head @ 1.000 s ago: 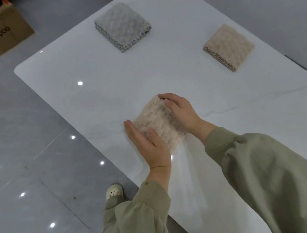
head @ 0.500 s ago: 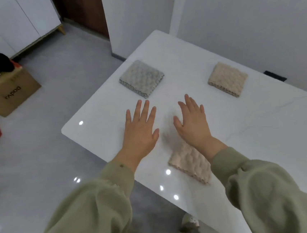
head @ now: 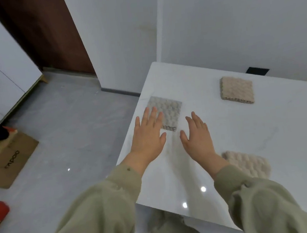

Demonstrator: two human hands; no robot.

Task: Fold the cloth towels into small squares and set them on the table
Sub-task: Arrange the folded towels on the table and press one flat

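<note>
Three folded towels lie on the table point(head: 263, 134), well apart, I judge so each square keeps its shape. Nearest, the cream towel point(head: 247, 165) sits beside my right sleeve point(head: 260, 200). My left hand point(head: 148, 135) and right hand point(head: 198, 138) are spread flat, holding nothing, the left covering a corner of the grey towel point(head: 169, 109). Farthest lies the beige towel point(head: 237, 89).
</note>
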